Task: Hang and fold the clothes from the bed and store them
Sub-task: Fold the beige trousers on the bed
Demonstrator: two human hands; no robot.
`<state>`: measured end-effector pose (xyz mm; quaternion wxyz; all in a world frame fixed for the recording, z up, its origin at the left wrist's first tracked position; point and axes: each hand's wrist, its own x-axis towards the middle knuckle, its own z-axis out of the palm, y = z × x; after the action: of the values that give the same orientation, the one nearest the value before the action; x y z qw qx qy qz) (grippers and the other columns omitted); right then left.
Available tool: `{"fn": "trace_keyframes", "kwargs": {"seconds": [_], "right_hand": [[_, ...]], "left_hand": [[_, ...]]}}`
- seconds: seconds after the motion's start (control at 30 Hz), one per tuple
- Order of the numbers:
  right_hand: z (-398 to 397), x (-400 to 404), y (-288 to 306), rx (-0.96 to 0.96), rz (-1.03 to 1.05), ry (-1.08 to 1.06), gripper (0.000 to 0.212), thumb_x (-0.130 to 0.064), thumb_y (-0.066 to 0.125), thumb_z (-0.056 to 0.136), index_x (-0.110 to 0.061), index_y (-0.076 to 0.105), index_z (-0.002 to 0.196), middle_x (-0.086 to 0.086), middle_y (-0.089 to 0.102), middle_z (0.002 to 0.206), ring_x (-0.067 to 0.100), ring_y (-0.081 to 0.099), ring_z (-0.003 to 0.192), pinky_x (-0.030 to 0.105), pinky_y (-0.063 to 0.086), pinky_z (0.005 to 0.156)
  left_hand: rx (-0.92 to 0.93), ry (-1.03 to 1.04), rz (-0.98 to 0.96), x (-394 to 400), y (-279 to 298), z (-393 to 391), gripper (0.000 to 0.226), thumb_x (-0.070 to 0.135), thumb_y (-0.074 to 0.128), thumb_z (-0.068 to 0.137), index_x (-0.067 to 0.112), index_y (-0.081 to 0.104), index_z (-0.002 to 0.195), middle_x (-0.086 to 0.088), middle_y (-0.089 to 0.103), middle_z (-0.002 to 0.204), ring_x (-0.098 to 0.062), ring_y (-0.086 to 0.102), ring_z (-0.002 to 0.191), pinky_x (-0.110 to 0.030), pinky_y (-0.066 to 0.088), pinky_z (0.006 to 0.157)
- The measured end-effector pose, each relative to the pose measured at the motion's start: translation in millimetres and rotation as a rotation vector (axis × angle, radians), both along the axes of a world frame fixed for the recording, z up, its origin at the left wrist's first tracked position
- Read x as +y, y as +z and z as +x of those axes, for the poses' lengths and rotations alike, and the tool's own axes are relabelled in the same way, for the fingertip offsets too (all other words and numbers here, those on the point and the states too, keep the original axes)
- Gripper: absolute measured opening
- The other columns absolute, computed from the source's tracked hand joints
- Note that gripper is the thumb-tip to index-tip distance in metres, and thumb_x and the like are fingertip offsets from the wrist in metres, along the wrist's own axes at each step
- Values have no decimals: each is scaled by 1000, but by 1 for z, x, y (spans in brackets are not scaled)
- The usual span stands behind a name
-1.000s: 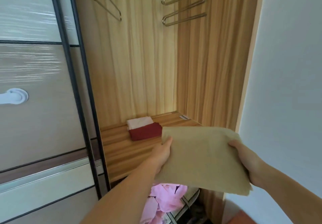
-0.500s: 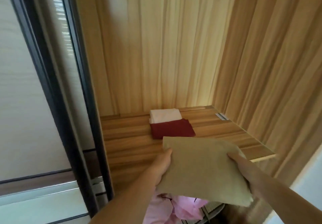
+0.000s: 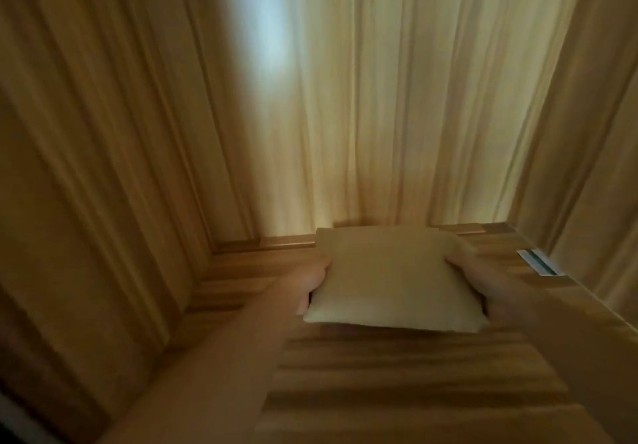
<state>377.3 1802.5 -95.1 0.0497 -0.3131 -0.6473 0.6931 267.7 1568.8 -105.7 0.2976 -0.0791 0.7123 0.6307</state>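
Observation:
A folded beige garment lies flat inside the wooden wardrobe, near the back of its shelf. My left hand holds its left edge, thumb on top and fingers tucked under. At its right edge my right hand grips it the same way. The garment covers the spot where the folded red and white clothes lay, so both are hidden. The picture is dim and blurred.
The wardrobe's back panel rises just behind the garment, with side walls left and right. A small white and green label sticks to the shelf at the right wall.
Both hands have carried the beige garment forward, deep into the wardrobe, over the red and white pile. The view has moved in close; the sliding door and pink clothes have left the view.

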Motion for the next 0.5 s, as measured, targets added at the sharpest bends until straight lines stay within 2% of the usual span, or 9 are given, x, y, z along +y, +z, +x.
{"fn": "trace_keyframes", "kwargs": {"seconds": [0.1, 0.17, 0.23, 0.3, 0.4, 0.5], "right_hand": [[-50, 14, -7, -16, 97, 35, 48, -37, 47, 100, -6, 43, 137, 10, 58, 119, 26, 55, 100, 39, 42, 84], [-79, 22, -9, -2, 212, 9, 56, -36, 42, 101, -4, 31, 147, 13, 49, 136, 32, 49, 117, 37, 39, 89], [-103, 29, -21, -8, 363, 15, 58, -38, 38, 102, -2, 30, 148, 15, 41, 146, 34, 42, 129, 37, 36, 99], [-114, 31, -47, -74, 495, 54, 58, -38, 36, 103, 1, 34, 145, 19, 41, 147, 35, 41, 132, 37, 34, 105], [-115, 29, -96, -179, 563, 62, 56, -36, 32, 104, 5, 39, 140, 24, 44, 142, 39, 43, 129, 38, 34, 104], [-120, 33, -112, -199, 613, 47, 56, -37, 32, 103, 6, 44, 136, 26, 47, 139, 40, 45, 126, 38, 35, 101]], "left_hand": [[69, 39, -30, 14, 3, -35, 34, 43, 45, 101, 14, 62, 103, -8, 68, 96, -22, 66, 85, -34, 54, 72], [99, 84, -19, 22, -2, -57, 34, 43, 44, 100, 15, 63, 105, -9, 69, 98, -25, 67, 90, -40, 56, 83], [113, 105, -51, 31, -18, -69, 37, 41, 43, 98, 13, 64, 110, -10, 70, 103, -28, 68, 96, -44, 54, 92], [184, 119, -185, 38, -51, -72, 42, 37, 40, 98, 10, 62, 121, -10, 68, 110, -28, 65, 101, -41, 52, 93], [290, 140, -310, 43, -87, -63, 45, 37, 37, 101, 15, 49, 138, -8, 58, 130, -27, 56, 112, -33, 44, 92], [341, 142, -344, 46, -97, -72, 46, 41, 37, 101, 18, 51, 138, -7, 57, 130, -26, 54, 112, -31, 39, 86]]}}
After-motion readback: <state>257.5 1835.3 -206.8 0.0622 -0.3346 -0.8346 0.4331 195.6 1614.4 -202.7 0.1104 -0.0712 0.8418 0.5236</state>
